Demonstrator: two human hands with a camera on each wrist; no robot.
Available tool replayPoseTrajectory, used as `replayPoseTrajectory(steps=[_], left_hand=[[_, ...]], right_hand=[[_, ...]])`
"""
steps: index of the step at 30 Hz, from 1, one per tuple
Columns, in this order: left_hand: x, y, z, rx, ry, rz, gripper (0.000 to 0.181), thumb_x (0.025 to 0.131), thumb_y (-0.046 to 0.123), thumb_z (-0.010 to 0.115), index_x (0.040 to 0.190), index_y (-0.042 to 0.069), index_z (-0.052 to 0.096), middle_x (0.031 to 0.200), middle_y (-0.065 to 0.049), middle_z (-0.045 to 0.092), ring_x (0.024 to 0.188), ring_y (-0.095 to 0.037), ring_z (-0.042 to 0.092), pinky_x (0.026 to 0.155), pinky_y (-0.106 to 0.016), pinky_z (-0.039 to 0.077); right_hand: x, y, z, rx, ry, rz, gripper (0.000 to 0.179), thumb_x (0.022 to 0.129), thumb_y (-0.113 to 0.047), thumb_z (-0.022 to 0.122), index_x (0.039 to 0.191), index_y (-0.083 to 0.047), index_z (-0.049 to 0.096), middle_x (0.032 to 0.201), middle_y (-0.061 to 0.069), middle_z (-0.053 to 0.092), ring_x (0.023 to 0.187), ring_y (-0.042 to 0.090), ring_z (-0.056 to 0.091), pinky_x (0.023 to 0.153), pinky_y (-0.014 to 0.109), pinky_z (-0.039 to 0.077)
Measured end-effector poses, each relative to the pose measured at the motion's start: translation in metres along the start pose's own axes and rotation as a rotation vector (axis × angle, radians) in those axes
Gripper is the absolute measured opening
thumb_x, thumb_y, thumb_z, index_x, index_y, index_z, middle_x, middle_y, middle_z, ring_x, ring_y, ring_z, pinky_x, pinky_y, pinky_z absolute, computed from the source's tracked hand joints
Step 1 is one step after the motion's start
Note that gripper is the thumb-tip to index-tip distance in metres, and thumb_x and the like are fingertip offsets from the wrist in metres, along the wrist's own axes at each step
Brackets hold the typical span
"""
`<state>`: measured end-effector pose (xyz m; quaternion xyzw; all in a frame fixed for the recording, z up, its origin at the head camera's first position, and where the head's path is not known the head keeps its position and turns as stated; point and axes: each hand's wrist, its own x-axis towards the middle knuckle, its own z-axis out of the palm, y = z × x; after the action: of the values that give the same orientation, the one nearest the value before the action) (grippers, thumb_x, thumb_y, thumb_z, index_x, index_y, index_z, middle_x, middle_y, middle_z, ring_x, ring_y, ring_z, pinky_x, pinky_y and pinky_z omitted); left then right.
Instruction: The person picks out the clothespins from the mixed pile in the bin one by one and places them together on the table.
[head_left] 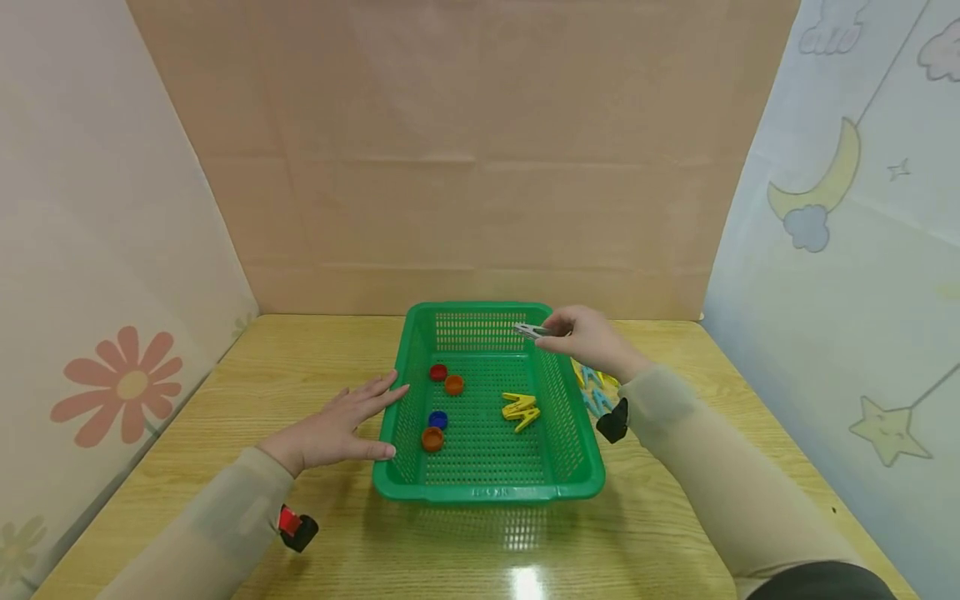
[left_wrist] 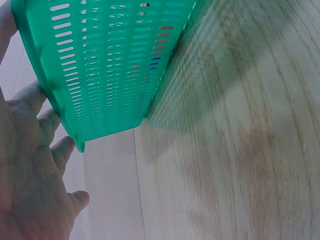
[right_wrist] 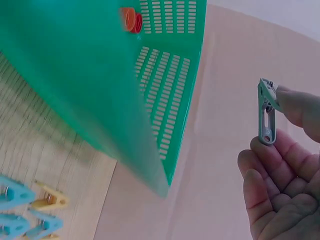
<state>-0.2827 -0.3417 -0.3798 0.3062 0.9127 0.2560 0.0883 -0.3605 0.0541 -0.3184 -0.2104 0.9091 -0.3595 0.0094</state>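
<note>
My right hand (head_left: pixel 592 337) pinches a grey clothespin (head_left: pixel 529 331) between thumb and fingers, above the far right rim of a green plastic basket (head_left: pixel 487 493). In the right wrist view the clothespin (right_wrist: pixel 267 112) hangs from the fingertips, apart from the basket wall. The left hand (head_left: pixel 341 425) has its fingers spread and touches the basket's left rim; the left wrist view shows the fingertips (left_wrist: pixel 64 145) along that edge. Inside the basket lie yellow clothespins (head_left: pixel 520 408) on the right, and red, orange and blue bottle caps (head_left: pixel 432 439) on the left.
Blue and yellow clothespins (head_left: pixel 596 392) lie on the wooden table (head_left: pixel 322 367) just right of the basket, partly hidden by the right arm. A brown paper-like wall (head_left: pixel 480 167) stands behind the table, with patterned walls on both sides.
</note>
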Motion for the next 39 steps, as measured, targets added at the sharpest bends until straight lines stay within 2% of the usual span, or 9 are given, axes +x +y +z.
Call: replayPoseTrajectory(steps=[7, 14, 18, 20, 22, 27, 30, 35, 39], left_hand=[[0.000, -0.001, 0.000, 0.002, -0.002, 0.001, 0.087, 0.085, 0.051, 0.067, 0.155, 0.021, 0.023, 0.161, -0.008, 0.007, 0.146, -0.038, 0.004, 0.107, -0.069, -0.001], [0.001, -0.001, 0.000, 0.010, -0.008, -0.007, 0.088, 0.085, 0.053, 0.066, 0.155, 0.022, 0.023, 0.162, -0.008, 0.007, 0.146, -0.036, 0.003, 0.107, -0.069, -0.001], [0.001, -0.002, 0.000, 0.013, -0.008, -0.001, 0.086, 0.086, 0.051, 0.066, 0.155, 0.021, 0.023, 0.161, -0.009, 0.007, 0.146, -0.039, 0.003, 0.107, -0.070, 0.000], [0.002, -0.002, 0.000, 0.012, -0.008, 0.001, 0.086, 0.086, 0.050, 0.066, 0.155, 0.021, 0.023, 0.161, -0.009, 0.007, 0.145, -0.040, 0.004, 0.106, -0.070, 0.000], [0.002, -0.001, 0.000, 0.013, -0.008, 0.001, 0.086, 0.086, 0.050, 0.066, 0.155, 0.021, 0.023, 0.161, -0.009, 0.007, 0.145, -0.040, 0.004, 0.107, -0.070, 0.000], [0.002, 0.000, 0.000, 0.011, -0.008, 0.000, 0.086, 0.086, 0.052, 0.065, 0.155, 0.020, 0.023, 0.161, -0.008, 0.007, 0.145, -0.040, 0.004, 0.107, -0.070, 0.000], [0.002, 0.000, 0.000, 0.008, -0.010, -0.003, 0.086, 0.086, 0.052, 0.065, 0.155, 0.020, 0.023, 0.161, -0.009, 0.007, 0.145, -0.041, 0.004, 0.107, -0.070, 0.000], [0.002, 0.000, 0.000, 0.003, -0.012, -0.007, 0.086, 0.087, 0.051, 0.065, 0.155, 0.020, 0.023, 0.161, -0.009, 0.007, 0.145, -0.041, 0.003, 0.107, -0.069, -0.001], [0.001, 0.000, 0.000, 0.004, -0.011, -0.010, 0.086, 0.086, 0.051, 0.066, 0.155, 0.021, 0.023, 0.161, -0.008, 0.007, 0.145, -0.039, 0.003, 0.107, -0.069, -0.001]], right_hand=[[-0.010, 0.022, -0.015, 0.015, 0.067, 0.062, 0.042, 0.091, -0.037, 0.066, 0.120, -0.007, 0.062, 0.112, 0.009, 0.061, 0.099, 0.026, 0.056, 0.083, 0.044, 0.048], [-0.028, 0.047, -0.027, -0.044, 0.135, 0.140, 0.046, 0.093, -0.043, 0.062, 0.118, -0.005, 0.061, 0.114, 0.013, 0.060, 0.099, 0.028, 0.056, 0.083, 0.046, 0.048], [-0.037, 0.063, -0.027, -0.035, 0.176, 0.201, 0.049, 0.092, -0.045, 0.061, 0.118, -0.004, 0.059, 0.113, 0.017, 0.061, 0.083, 0.028, 0.058, 0.069, 0.039, 0.049], [-0.040, 0.071, -0.026, -0.039, 0.205, 0.226, 0.048, 0.092, -0.044, 0.062, 0.116, -0.002, 0.061, 0.109, 0.017, 0.062, 0.073, 0.026, 0.056, 0.061, 0.036, 0.047], [-0.044, 0.078, -0.023, -0.046, 0.237, 0.247, 0.048, 0.092, -0.044, 0.062, 0.114, -0.001, 0.061, 0.106, 0.018, 0.063, 0.070, 0.025, 0.056, 0.058, 0.034, 0.046], [-0.052, 0.093, -0.014, -0.059, 0.298, 0.290, 0.052, 0.093, -0.043, 0.061, 0.116, 0.004, 0.060, 0.106, 0.020, 0.063, 0.084, 0.027, 0.059, 0.068, 0.038, 0.049], [-0.056, 0.101, -0.006, -0.048, 0.314, 0.330, 0.054, 0.094, -0.043, 0.060, 0.118, 0.005, 0.059, 0.105, 0.021, 0.063, 0.083, 0.030, 0.061, 0.068, 0.039, 0.050], [-0.061, 0.112, 0.007, -0.030, 0.316, 0.427, 0.052, 0.094, -0.040, 0.061, 0.118, 0.006, 0.058, 0.107, 0.024, 0.063, 0.083, 0.031, 0.061, 0.064, 0.037, 0.050], [-0.066, 0.115, 0.016, -0.041, 0.300, 0.510, 0.051, 0.092, -0.037, 0.062, 0.117, 0.008, 0.059, 0.115, 0.028, 0.060, 0.093, 0.038, 0.058, 0.071, 0.043, 0.049]])
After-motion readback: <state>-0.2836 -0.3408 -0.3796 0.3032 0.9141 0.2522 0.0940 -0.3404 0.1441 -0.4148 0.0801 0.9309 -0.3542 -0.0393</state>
